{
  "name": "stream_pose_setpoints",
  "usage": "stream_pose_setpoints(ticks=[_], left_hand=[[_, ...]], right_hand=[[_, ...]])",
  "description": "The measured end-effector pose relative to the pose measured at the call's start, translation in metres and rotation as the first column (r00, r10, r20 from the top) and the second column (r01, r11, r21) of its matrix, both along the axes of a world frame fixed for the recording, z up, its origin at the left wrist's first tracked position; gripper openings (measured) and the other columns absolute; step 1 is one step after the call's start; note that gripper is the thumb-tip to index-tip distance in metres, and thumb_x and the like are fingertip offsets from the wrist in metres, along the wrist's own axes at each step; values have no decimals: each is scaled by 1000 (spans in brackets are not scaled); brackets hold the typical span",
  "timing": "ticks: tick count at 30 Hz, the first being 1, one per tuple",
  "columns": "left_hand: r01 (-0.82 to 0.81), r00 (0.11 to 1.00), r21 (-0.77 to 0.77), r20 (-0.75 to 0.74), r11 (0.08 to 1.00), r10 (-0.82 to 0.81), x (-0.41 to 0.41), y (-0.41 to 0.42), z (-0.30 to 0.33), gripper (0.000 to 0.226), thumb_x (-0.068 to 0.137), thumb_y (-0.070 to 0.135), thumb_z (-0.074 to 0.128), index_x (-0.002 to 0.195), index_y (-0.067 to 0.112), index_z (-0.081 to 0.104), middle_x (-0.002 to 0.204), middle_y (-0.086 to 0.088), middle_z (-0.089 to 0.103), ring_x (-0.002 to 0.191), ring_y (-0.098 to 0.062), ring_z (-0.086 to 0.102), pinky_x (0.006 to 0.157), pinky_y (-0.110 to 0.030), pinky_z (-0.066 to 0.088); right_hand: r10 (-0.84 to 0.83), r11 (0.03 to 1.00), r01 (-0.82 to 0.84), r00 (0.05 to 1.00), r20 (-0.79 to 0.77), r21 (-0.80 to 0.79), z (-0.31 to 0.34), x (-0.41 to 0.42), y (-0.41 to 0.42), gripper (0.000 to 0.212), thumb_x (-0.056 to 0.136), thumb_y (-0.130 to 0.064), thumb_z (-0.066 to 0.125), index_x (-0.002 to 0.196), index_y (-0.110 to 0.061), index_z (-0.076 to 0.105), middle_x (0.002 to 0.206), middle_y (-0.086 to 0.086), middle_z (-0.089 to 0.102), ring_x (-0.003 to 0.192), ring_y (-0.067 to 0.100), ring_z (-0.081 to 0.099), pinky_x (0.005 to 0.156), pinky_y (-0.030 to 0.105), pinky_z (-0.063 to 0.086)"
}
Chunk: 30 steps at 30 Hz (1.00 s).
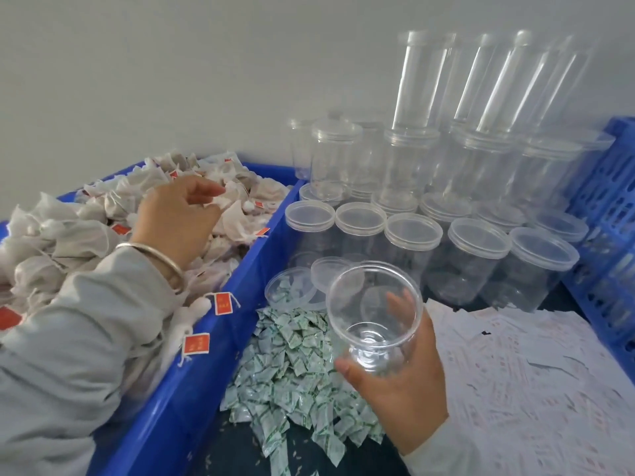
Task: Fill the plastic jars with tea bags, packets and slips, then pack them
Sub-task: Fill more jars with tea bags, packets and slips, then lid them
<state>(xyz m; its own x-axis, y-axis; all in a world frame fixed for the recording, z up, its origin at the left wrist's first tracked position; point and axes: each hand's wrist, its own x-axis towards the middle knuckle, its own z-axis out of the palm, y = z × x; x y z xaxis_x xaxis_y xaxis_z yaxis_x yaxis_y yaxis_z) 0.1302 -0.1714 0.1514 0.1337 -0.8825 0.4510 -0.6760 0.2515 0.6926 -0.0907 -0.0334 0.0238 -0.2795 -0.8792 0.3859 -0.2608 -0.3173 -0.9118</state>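
Now the right hand (395, 383) grips an empty jar (374, 314). The left hand's (178, 218) fingers pinch a tea bag (225, 199) in the blue bin (192, 355). Next, probably, carry it into the jar's mouth.

A blue bin (192, 383) slants across the left, its rim running from the lower middle up toward the wall (171, 80). A blue latticed crate (608, 214) stands at the right edge. A dark tabletop (237, 444) shows at the bottom.
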Motion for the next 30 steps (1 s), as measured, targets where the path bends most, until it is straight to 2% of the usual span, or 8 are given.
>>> stream_pose_setpoints(ticks=[3, 5, 12, 15, 17, 19, 23, 30], left_hand=[[-60, 969, 77, 246, 995, 39, 7, -9, -9, 30, 87, 11, 55, 113, 24, 63, 122, 1, 60, 106, -19, 56, 86, -26, 41], [-72, 933, 100, 360, 992, 32, 5, -9, -13, 33, 86, 8, 54, 116, 20, 61, 132, -4, 55, 116, -26, 52, 94, -34, 39], [-87, 923, -259, 343, 962, 176, 17, -3, 4, 26, 81, 8, 60, 106, 12, 67, 117, -13, 63, 110, -34, 56, 96, -40, 40], [-272, 840, -30, 481, 962, 252, 37, -13, 5, 41, 80, 30, 65, 117, 14, 61, 118, -19, 60, 108, -41, 54, 92, -47, 42], [-386, 738, 239, 660, 891, 142, 48, -17, 1, 59, 78, 49, 63, 126, 17, 53, 127, -19, 55, 113, -40, 51, 96, -47, 43], [-388, 705, 371, 709, 844, 13, 50, -16, -4, 53, 76, 56, 63, 118, 26, 54, 127, -12, 56, 111, -34, 54, 96, -41, 44], [-411, 633, 350, 774, 842, -13, 50, -18, -6, 63, 78, 51, 64, 133, 27, 44, 130, -5, 56, 109, -24, 56, 89, -33, 46], [-469, 464, 377, 874, 799, -140, 46, -21, -6, 62, 85, 52, 57, 137, 22, 40, 137, -2, 48, 121, -18, 49, 99, -27, 40]], right_hand=[[111, 994, -112, 992, -54, -16, -3, 15, 4, 100, 50, -38, 89, 136, -37, 38, 135, -23, 48, 125, 1, 48, 97, 16, 45], [134, 991, -135, 988, -81, -2, -5, 20, 5, 97, 48, -42, 88, 132, -43, 38, 133, -25, 48, 124, -2, 48, 96, 11, 41], [140, 990, -138, 988, -64, 38, -6, 20, 4, 96, 45, -44, 86, 125, -60, 34, 128, -29, 48, 123, -7, 45, 93, 2, 35], [163, 985, -162, 986, -20, 62, -10, 18, 3, 99, 45, -42, 87, 130, -47, 36, 124, -33, 48, 122, -10, 44, 89, -1, 36], [181, 981, -180, 983, -9, 76, -13, 18, 2, 101, 45, -40, 88, 130, -44, 35, 122, -35, 47, 120, -14, 43, 87, -3, 34], [189, 978, -188, 982, -6, 88, -14, 19, 1, 103, 43, -41, 89, 131, -42, 35, 123, -37, 46, 119, -17, 42, 86, -4, 34], [194, 977, -191, 981, -20, 96, -15, 20, 1, 104, 40, -64, 85, 130, -37, 41, 129, -32, 46, 120, -11, 46, 91, -1, 34], [180, 978, -174, 982, -48, 117, -13, 20, 1, 97, 40, -65, 85, 123, -59, 34, 128, -35, 44, 120, -14, 43, 91, -3, 32]])
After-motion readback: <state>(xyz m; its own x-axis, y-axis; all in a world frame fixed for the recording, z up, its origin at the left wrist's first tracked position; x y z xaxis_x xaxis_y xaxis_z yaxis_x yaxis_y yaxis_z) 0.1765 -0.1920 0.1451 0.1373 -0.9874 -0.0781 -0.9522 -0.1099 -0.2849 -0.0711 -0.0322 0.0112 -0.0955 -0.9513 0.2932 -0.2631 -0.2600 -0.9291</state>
